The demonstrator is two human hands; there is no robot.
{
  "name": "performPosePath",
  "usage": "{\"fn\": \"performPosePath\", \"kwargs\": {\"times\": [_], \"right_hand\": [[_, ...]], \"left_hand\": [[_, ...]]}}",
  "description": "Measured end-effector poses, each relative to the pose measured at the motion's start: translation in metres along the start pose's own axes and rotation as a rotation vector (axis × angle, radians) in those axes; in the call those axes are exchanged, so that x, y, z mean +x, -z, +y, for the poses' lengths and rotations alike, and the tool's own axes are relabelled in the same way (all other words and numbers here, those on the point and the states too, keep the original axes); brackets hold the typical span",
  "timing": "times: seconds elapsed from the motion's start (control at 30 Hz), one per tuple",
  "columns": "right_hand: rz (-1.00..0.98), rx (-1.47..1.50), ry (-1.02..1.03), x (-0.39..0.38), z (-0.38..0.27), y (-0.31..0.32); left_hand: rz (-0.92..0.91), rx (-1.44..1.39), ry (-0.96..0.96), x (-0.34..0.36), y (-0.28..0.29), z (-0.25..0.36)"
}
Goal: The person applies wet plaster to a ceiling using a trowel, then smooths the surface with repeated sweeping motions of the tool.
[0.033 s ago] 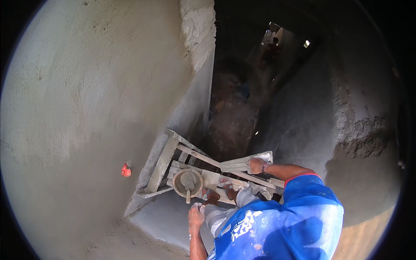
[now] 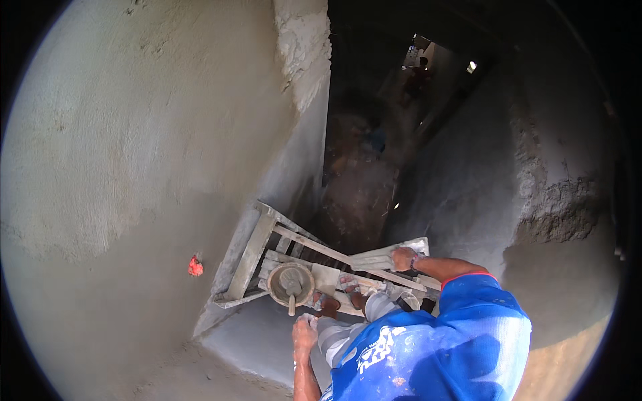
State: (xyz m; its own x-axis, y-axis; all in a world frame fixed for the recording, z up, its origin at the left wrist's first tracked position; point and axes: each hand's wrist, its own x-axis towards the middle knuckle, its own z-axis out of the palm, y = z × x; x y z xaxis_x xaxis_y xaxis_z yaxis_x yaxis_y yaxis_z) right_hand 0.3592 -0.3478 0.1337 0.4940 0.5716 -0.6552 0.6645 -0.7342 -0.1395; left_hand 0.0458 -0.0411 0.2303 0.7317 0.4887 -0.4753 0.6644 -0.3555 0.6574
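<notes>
My right hand [image 2: 404,258] is closed at the right end of a long, pale, mortar-smeared plastering float [image 2: 374,258], held out above the scaffold. My left hand [image 2: 304,334], spotted with grey mortar, hangs curled beside my knee. Its fingers are closed, and what they hold, if anything, cannot be made out. Just beyond that hand is a round bucket [image 2: 273,286] with grey mortar in it. A trowel [image 2: 291,305] rests in the bucket, its handle over the near rim. Neither hand touches the bucket.
I stand on the planks of a wooden scaffold [image 2: 249,257], my feet [image 2: 328,305] right of the bucket. A plastered wall [image 2: 134,167] with a red patch [image 2: 195,266] rises at left. A rough-edged wall [image 2: 555,207] stands at right. Far off in a dark passage is a person [image 2: 421,70].
My right hand and the float have shifted slightly right and nearer to me. My left hand stays almost where it was, still curled.
</notes>
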Motion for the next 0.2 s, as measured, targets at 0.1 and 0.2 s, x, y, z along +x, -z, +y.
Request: {"fn": "performPosePath", "kwargs": {"times": [0.1, 0.2], "right_hand": [[-0.151, 0.046, -0.19, -0.041, 0.031, -0.021], [-0.21, 0.005, -0.268, -0.054, 0.027, 0.005]], "left_hand": [[-0.131, 0.248, -0.147, 0.017, -0.014, 0.007], [-0.272, 0.169, -0.176, 0.032, -0.033, 0.029]]}}
